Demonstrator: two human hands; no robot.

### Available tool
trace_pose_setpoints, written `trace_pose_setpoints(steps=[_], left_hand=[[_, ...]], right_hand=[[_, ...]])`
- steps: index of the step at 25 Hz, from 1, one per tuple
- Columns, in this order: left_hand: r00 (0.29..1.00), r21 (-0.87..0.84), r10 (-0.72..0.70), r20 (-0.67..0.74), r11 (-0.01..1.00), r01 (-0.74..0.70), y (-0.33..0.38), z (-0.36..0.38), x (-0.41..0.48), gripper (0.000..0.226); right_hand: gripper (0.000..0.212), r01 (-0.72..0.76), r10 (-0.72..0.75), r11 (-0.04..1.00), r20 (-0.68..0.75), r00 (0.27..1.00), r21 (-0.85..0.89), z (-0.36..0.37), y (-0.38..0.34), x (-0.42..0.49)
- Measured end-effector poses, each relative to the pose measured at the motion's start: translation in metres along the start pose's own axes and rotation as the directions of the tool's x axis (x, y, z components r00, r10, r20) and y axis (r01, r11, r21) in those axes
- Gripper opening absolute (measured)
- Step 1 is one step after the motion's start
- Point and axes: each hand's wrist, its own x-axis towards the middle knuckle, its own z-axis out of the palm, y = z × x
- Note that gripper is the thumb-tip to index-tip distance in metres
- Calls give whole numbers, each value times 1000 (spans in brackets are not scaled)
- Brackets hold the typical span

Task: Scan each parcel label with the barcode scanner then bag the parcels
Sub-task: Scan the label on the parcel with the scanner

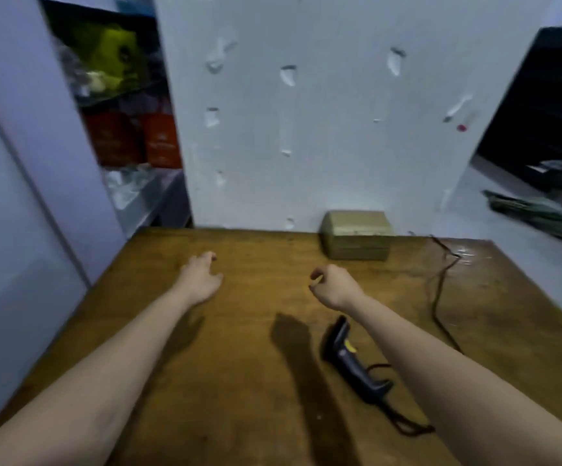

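A brown cardboard parcel [357, 235] stands at the far edge of the wooden table [239, 348], against the white wall. A black barcode scanner [348, 356] with a yellow trigger lies on the table under my right forearm, its cable trailing toward me. My left hand [202, 275] hovers over the table's middle left, fingers loosely apart and holding nothing. My right hand [331, 285] hangs above the table with its fingers curled in, nothing visible in it, a short way in front of the parcel.
A dark cable [439, 297] runs across the table's right side. Shelves with orange bags [158, 139] and green items stand at the back left. A dark shelf unit [548, 112] and a bundle on the floor [538, 213] are at the right.
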Motion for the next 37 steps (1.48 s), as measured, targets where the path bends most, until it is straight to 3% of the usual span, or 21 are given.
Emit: trace_pose_setpoints(steps=[4,8,13,16,18,20,23,26,29,32,34,37], left_hand=[[996,62,67,57,996,-70,91,58,66,49],[984,63,69,163,995,-80,145,118,134,52],[966,-24,28,256,999,-22,157,203,222,66],[937,49,-39,347,999,24,148,254,260,81],[931,75,-47,361,997,21,144,272,268,77],[933,-68,5,359,997,21,148,279,266,67],[968,-218,11,249,975,45,157,264,251,48],[993,-348,-1,120,936,43,161,221,219,47],[991,-679,-75,108,722,129,168,171,172,28],[996,-852,-81,28,519,66,156,113,126,26],[996,-845,-78,-34,535,13,139,81,97,37],[988,-760,-122,-98,650,5,107,54,62,50]], right_hand=[[33,-98,98,995,-22,995,15,-76,97,55],[34,-239,244,965,-38,969,108,-105,173,116],[50,-381,403,878,-18,915,288,-84,232,194],[61,-425,475,785,2,880,450,-63,257,232],[58,-461,492,712,92,866,529,-57,261,244],[48,-473,482,650,158,862,595,-55,258,245],[36,-431,489,663,82,869,612,-63,254,230],[29,-286,401,682,-18,916,673,-89,234,195],[33,-169,279,682,-40,959,711,-105,200,159],[44,-21,123,653,-79,989,757,-110,154,126],[44,50,39,617,-94,995,785,-107,122,106],[50,47,9,612,-66,998,789,-92,79,77]])
